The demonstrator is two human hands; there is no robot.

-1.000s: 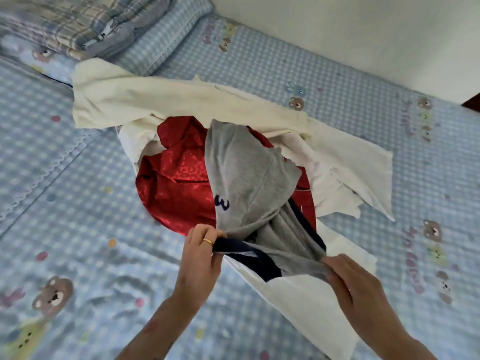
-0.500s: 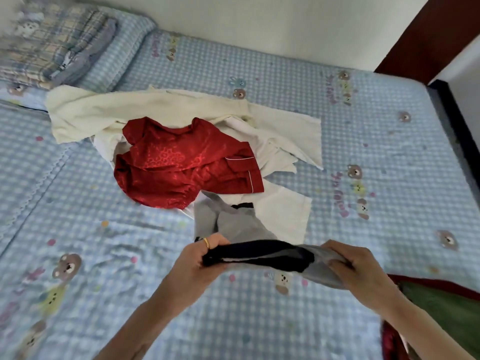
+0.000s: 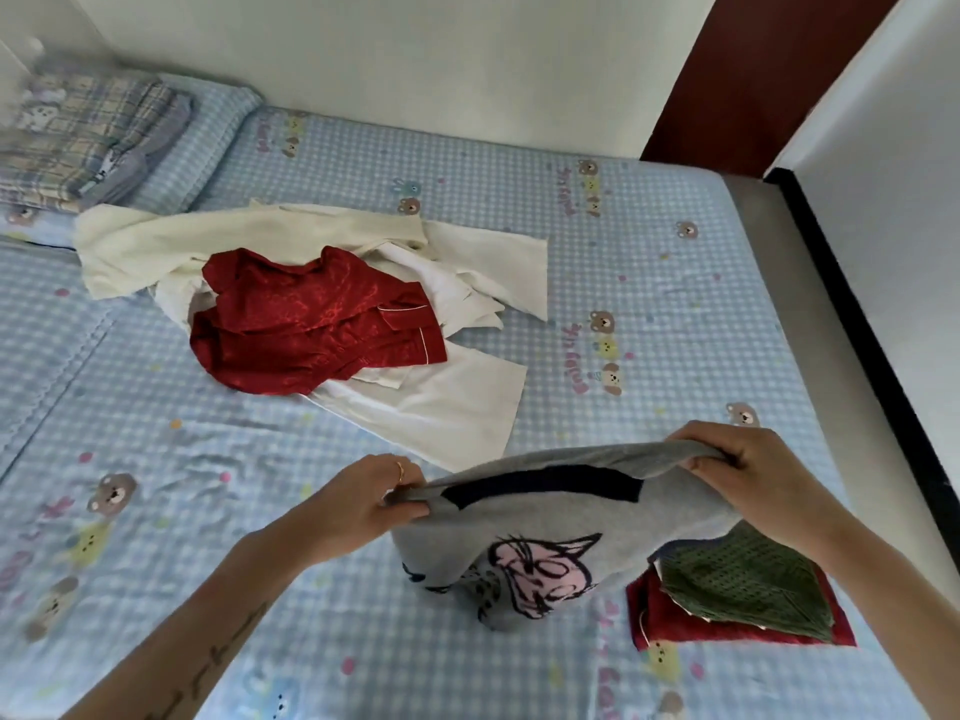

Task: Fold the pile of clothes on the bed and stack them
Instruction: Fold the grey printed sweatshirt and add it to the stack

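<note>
A grey top (image 3: pixel 545 522) with a navy collar and a pink cartoon cat print hangs above the bed, held up by its shoulders. My left hand (image 3: pixel 363 498) pinches its left shoulder and my right hand (image 3: pixel 748 475) grips the right one. Its lower part touches the sheet. Farther back lies the pile: a red satin garment (image 3: pixel 311 324) on top of cream and white clothes (image 3: pixel 441 407). At the near right sits a stack of folded clothes, a green knit piece (image 3: pixel 743 579) on a red one (image 3: pixel 670 623), partly hidden by the grey top.
The bed has a blue checked sheet (image 3: pixel 623 241) with bear prints. A folded plaid blanket (image 3: pixel 78 137) lies on a pillow at the far left. A white wall runs behind, and the bed's dark edge (image 3: pixel 857 324) along the right.
Both hands pulled the grey top off the pile toward me and to the right, then spread it wide so the cat print shows. The view swung right, revealing the folded stack.
</note>
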